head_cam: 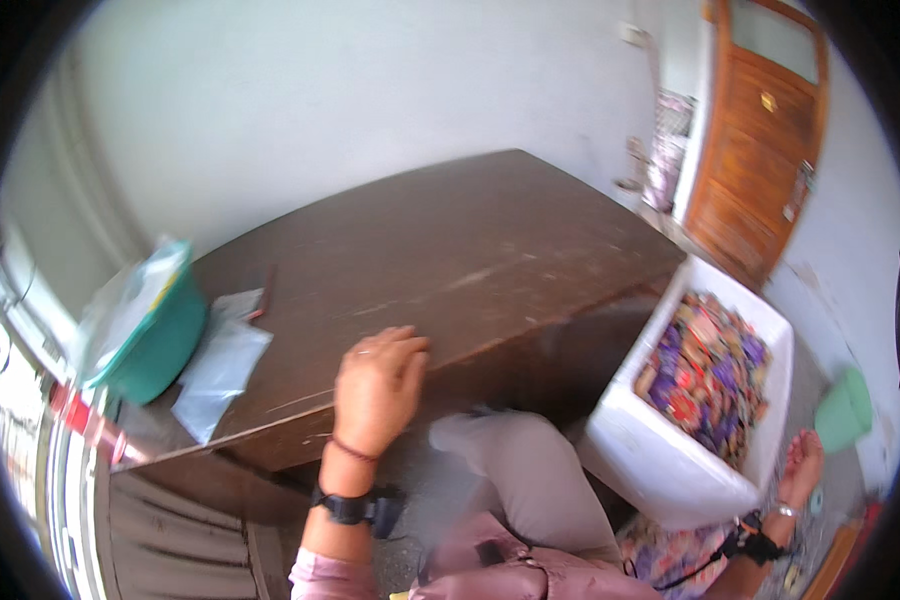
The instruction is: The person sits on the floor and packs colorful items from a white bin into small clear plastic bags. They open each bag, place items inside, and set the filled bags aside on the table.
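Note:
My left hand [379, 382] lies palm down at the front edge of a dark brown wooden table [450, 240]. Nothing shows in it, though its underside is hidden. Off to the right, my right hand [801, 459] hangs beside the outer wall of a white foam box [667, 457], its fingers curled. Whether it holds anything small cannot be made out. Inside the box is a heap of small wrapped pieces [709, 375] in purple, red and tan.
At the table's left end stands a teal plastic basin [161, 337] holding plastic bags. Clear plastic bags [229, 367] lie beside it. A pale green bin [844, 412] stands on the floor near my right hand. Beyond is a wooden door [757, 142].

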Available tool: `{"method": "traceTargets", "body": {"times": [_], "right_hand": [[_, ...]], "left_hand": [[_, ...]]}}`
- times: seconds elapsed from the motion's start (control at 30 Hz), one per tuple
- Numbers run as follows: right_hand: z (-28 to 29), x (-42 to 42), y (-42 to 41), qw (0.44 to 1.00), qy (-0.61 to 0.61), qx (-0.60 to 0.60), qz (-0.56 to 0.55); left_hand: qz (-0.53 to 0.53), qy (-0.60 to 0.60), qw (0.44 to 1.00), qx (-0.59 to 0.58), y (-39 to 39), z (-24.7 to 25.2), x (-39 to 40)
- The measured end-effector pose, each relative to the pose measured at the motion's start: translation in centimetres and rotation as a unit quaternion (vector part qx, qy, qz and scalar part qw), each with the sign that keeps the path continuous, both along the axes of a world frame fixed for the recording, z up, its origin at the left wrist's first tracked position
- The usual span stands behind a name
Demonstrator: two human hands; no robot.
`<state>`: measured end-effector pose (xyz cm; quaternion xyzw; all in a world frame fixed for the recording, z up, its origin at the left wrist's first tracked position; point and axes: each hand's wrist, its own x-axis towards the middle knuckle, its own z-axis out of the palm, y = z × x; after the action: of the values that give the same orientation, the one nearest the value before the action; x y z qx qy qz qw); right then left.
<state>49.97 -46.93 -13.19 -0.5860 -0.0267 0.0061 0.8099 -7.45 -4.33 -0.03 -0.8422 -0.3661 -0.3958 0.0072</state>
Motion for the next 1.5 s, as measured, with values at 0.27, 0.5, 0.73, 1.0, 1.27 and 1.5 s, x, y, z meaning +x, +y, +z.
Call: {"method": "traceTargets", "body": {"times": [0.27,0.5,0.73,1.0,1.27,1.5], "right_hand": [[10.9,-10.0,21.1,0.951,-0.135,-0.040,0.276],[14.4,-24.0,39.2,0.849,-0.266,-0.108,0.444],[12.4,-31.9,46.9,0.721,-0.450,-0.216,0.482],[13.6,-35.1,47.0,0.664,-0.579,-0.340,0.329],[13.6,-35.8,46.8,0.677,-0.569,-0.344,0.315],[13.6,-35.6,46.6,0.694,-0.560,-0.316,0.324]], "left_hand": [[-0.027,-0.009,1.000,-0.011,1.1,-1.4,0.7],[-0.040,0.011,0.999,-0.012,1.2,-1.8,-0.3],[-0.060,-0.097,0.993,-0.021,1.4,-0.7,-3.6],[0.364,0.029,0.931,-0.025,3.4,1.1,-13.2],[0.445,0.083,0.892,-0.017,6.2,-1.2,-16.6],[0.355,-0.165,0.918,0.062,5.4,0.0,-15.9]]}}
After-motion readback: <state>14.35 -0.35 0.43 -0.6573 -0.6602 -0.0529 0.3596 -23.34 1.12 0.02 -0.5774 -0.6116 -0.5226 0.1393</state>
